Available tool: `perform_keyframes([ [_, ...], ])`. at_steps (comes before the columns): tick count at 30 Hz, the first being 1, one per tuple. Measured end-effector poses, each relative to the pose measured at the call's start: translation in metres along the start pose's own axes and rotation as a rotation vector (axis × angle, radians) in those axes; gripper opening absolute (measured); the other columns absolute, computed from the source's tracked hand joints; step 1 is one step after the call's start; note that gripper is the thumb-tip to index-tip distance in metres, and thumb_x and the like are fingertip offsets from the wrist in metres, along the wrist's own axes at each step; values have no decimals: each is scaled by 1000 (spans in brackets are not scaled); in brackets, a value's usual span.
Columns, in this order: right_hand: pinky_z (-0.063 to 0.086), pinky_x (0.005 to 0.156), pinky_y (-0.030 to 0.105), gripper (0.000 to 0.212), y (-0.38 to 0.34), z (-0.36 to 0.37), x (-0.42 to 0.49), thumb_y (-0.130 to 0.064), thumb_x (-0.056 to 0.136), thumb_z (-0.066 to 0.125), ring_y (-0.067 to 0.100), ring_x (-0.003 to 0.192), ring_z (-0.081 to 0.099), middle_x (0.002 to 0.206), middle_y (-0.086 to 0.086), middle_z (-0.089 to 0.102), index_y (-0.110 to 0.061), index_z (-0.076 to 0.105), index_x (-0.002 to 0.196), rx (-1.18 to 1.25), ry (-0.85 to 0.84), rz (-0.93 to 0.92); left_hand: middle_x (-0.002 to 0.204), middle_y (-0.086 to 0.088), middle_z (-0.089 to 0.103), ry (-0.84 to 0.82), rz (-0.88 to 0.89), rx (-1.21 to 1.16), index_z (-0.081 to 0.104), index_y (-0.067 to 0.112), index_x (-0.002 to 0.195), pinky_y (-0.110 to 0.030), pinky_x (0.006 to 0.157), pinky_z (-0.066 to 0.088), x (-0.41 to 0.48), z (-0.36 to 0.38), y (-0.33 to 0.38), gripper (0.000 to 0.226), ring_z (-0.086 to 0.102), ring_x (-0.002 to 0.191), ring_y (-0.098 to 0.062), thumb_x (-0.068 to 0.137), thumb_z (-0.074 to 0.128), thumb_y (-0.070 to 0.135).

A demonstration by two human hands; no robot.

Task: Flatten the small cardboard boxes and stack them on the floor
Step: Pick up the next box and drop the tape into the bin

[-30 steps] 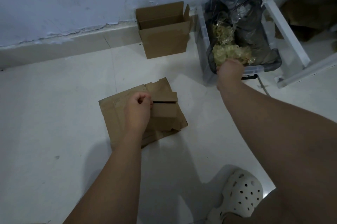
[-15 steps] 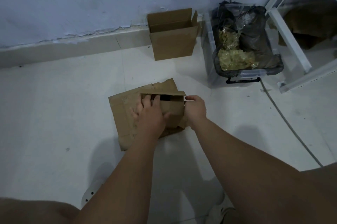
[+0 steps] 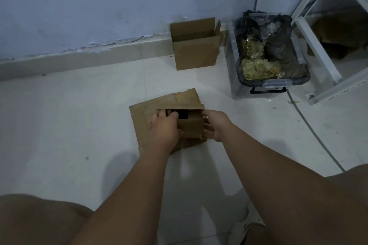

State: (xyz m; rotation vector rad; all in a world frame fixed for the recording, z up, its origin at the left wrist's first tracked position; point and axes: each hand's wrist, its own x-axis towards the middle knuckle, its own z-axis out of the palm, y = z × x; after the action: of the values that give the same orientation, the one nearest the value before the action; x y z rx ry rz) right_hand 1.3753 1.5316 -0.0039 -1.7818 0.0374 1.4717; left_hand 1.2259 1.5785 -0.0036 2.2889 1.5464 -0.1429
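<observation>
White floor (image 3: 79, 125), pale wall (image 3: 79, 5) behind. The small box (image 3: 192, 128) sits on the flat cardboard (image 3: 140, 123). The left hand (image 3: 165, 128) hooks its fingers into the open top and the right hand (image 3: 214, 125) clasps the right side. An open box (image 3: 196, 53) stands against the wall.

single view only. head-worn wide-angle cam, looks forward and steeply down at the floor (image 3: 79, 125), facing the wall (image 3: 99, 5) at the top of frame. close in: both forearms enter from the bottom edge, left hand (image 3: 164, 129) and right hand (image 3: 216, 127) meet on the small cardboard box (image 3: 191, 127) near frame centre.
</observation>
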Motion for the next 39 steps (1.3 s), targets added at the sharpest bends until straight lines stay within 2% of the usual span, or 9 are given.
perform_keyframes([
  [5, 57, 62, 36, 12, 2, 2, -9, -19, 87, 64, 27, 88, 62, 101, 10, 63, -16, 57, 97, -153, -35, -26, 117, -8, 47, 37, 94, 40, 51, 18, 90, -38, 81, 41, -14, -10, 0, 12, 45, 105, -30, 84, 60, 21],
  [9, 54, 57, 33, 16, -4, 3, -20, -24, 83, 71, 25, 85, 63, 99, 9, 65, -18, 57, 90, -193, -23, -106, 145, -14, 34, 149, 173, 123, 51, 20, 96, -41, 90, 39, -27, -17, 3, 11, 40, 117, -34, 86, 53, 15],
  [14, 54, 87, 44, 53, -13, 4, -28, -42, 72, 78, 27, 100, 62, 108, 7, 67, -13, 62, 113, -385, 47, -259, 152, -13, 29, 255, 239, 72, 58, 23, 100, -39, 89, 36, -46, -26, 10, 21, 41, 112, -31, 85, 54, 9],
  [18, 52, 88, 39, 72, -10, 6, -41, -49, 66, 80, 24, 104, 59, 113, 0, 63, -19, 49, 125, -446, 157, -387, 137, -19, 50, 338, 231, 40, 61, 16, 82, -42, 75, 43, -66, -35, 19, 21, 52, 87, -33, 72, 71, 1],
  [22, 53, 83, 37, 59, -3, 7, -49, -39, 70, 73, 23, 96, 61, 103, 2, 65, -17, 53, 121, -551, 148, -383, 114, -22, 65, 457, 287, 42, 61, 11, 65, -41, 59, 49, -81, -42, 23, 31, 56, 64, -33, 51, 84, -4],
  [25, 47, 64, 27, 49, -4, 7, -55, -33, 72, 65, 21, 84, 61, 91, 5, 65, -11, 56, 115, -610, 198, -423, 126, -20, 58, 401, 268, -11, 65, 9, 73, -40, 69, 48, -82, -44, 20, 24, 60, 82, -35, 74, 79, 28],
  [28, 40, 53, 24, 47, -5, 7, -61, -32, 72, 62, 16, 72, 56, 83, 2, 61, -12, 54, 114, -639, 244, -481, 142, -6, 40, 317, 125, -100, 70, 17, 93, -28, 72, 43, -82, -44, 20, 47, 57, 102, -22, 87, 49, 59],
  [35, 36, 50, 23, 56, 2, 15, -69, -25, 75, 59, 11, 64, 50, 73, -7, 51, -15, 37, 125, -629, 256, -573, 152, -11, 17, 361, -85, -309, 46, 21, 130, -32, 85, 48, -74, -47, 23, 46, 37, 127, -27, 87, 61, 21],
  [39, 37, 53, 27, 53, 10, 24, -71, -16, 80, 49, 16, 67, 53, 78, -3, 54, -18, 31, 131, -635, 227, -592, 128, -9, 49, 349, -302, -320, 35, 11, 131, -39, 77, 48, -70, -47, 22, 67, 46, 110, -28, 79, 71, 30],
])
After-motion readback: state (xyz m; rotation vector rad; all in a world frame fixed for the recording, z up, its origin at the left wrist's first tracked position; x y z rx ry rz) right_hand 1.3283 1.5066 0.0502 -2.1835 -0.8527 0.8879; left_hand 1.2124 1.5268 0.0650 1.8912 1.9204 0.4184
